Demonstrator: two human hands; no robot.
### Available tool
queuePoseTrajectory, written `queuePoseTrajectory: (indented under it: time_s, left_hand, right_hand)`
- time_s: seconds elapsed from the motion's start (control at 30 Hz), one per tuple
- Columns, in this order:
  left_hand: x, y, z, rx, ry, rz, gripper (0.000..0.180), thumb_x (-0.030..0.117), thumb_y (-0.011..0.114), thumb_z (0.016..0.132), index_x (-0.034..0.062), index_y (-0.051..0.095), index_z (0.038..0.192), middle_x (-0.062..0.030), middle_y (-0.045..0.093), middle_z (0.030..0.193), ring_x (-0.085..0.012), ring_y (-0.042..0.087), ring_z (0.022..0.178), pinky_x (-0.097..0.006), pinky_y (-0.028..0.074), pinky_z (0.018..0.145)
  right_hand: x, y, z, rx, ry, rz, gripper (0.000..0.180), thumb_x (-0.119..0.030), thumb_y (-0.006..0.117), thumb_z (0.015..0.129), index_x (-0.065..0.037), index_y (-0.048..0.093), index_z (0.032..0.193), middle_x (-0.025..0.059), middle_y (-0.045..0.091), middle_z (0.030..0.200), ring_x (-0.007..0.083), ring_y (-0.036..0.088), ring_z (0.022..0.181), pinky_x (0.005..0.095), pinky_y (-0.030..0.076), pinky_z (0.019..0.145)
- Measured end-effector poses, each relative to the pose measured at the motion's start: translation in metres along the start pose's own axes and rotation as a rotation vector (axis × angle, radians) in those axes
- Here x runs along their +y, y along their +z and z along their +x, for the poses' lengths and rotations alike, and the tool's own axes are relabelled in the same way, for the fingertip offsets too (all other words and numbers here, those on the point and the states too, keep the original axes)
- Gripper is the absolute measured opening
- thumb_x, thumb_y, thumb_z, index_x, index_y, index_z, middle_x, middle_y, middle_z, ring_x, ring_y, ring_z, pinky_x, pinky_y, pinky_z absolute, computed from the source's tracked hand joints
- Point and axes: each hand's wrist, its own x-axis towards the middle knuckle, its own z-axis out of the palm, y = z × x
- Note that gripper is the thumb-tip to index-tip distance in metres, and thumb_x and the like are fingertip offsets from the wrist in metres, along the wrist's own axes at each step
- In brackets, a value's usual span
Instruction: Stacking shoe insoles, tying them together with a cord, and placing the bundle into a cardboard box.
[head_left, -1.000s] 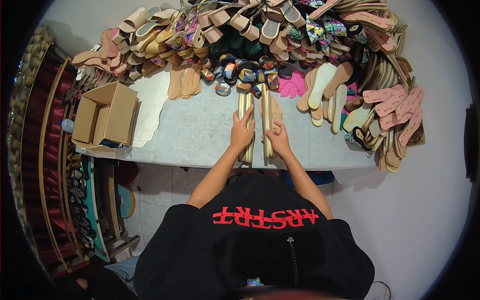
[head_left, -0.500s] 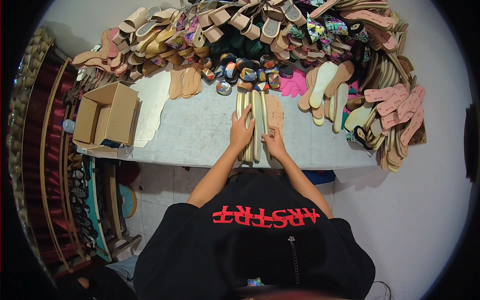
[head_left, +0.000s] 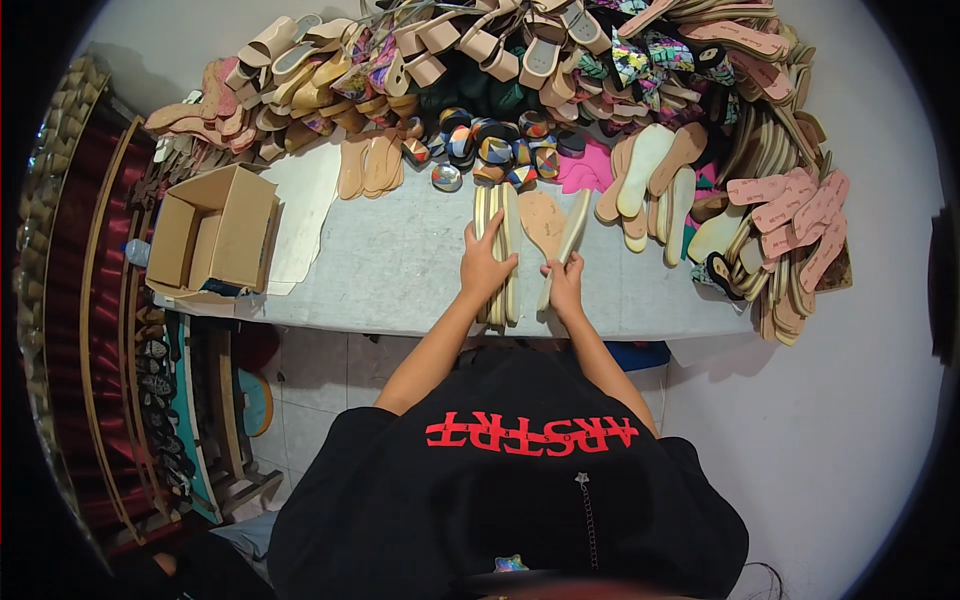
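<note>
Clasping an upright row of soles (head_left: pixel 512 232) on the table (head_left: pixel 400 260), the left hand (head_left: pixel 485 265) holds the portion apparently gathered; beside it, a tan sole (head_left: pixel 542 222) faces upward, support unclear; the right hand (head_left: pixel 567 284) grips a tilted pale-edged sole (head_left: pixel 574 225), seemingly among those remaining.

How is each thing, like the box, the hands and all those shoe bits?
Bundle of soles: on edge, side by side
Left hand: gripping the bundle
Single sole: slanted, apart from the bundle
Right hand: gripping the single sole
Tan sole: lying flat
Cardboard box: open
Pink soles: heaped, overlapping
</note>
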Motion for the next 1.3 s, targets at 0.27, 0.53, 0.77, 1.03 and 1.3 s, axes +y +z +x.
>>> queuePoseTrajectory:
  time_s: [0.27,0.53,0.77,1.03,1.3]
  left_hand:
    - [-0.001,0.006,-0.003,0.015,0.016,0.010,0.077,0.016,0.067,0.061,0.0284,0.035,0.130,-0.0243,0.033,0.121,-0.0399,0.052,0.097,-0.040,0.046,0.082]
    - [0.009,0.005,-0.003,0.028,0.027,0.008,0.076,0.015,0.066,0.063,0.0287,0.034,0.130,-0.0270,0.031,0.124,-0.0421,0.050,0.100,-0.041,0.045,0.082]
    - [0.011,0.003,-0.008,0.037,0.012,-0.009,0.075,0.014,0.065,0.063,0.0266,0.035,0.130,-0.0270,0.030,0.125,-0.0424,0.049,0.101,-0.041,0.044,0.083]
    - [0.010,0.011,-0.007,0.056,0.046,0.001,0.075,0.013,0.065,0.063,0.0272,0.035,0.130,-0.0269,0.027,0.127,-0.0435,0.050,0.099,-0.041,0.046,0.078]
    - [-0.001,0.017,-0.001,0.051,0.075,-0.013,0.065,0.014,0.060,0.072,0.0248,0.034,0.132,-0.0284,0.029,0.125,-0.0442,0.043,0.108,-0.042,0.040,0.088]
  right_hand:
    - [-0.024,-0.028,-0.002,0.249,-0.062,-0.396,0.041,-0.013,0.045,0.086,0.004,0.030,0.120,0.0159,0.056,0.095,0.0186,0.056,0.082,0.0288,0.044,0.071]
    - [-0.031,0.010,0.018,-0.304,-0.083,-0.063,0.036,-0.010,0.038,0.088,-0.002,0.026,0.120,0.0109,0.052,0.092,0.0136,0.051,0.080,0.0259,0.044,0.070]
    - [-0.013,0.017,0.048,-0.194,-0.134,-0.110,0.043,-0.016,0.045,0.085,0.006,0.029,0.118,0.0156,0.052,0.092,0.0210,0.053,0.082,0.0303,0.042,0.074]
    - [-0.013,0.000,0.044,-0.142,-0.190,-0.158,0.044,-0.011,0.049,0.084,0.002,0.028,0.122,0.0113,0.050,0.094,0.0162,0.049,0.079,0.0294,0.041,0.072]
    - [-0.026,0.015,-0.008,-0.460,0.072,-0.096,0.059,-0.012,0.055,0.081,-0.001,0.022,0.129,0.0157,0.042,0.108,0.0176,0.051,0.083,0.0291,0.044,0.075]
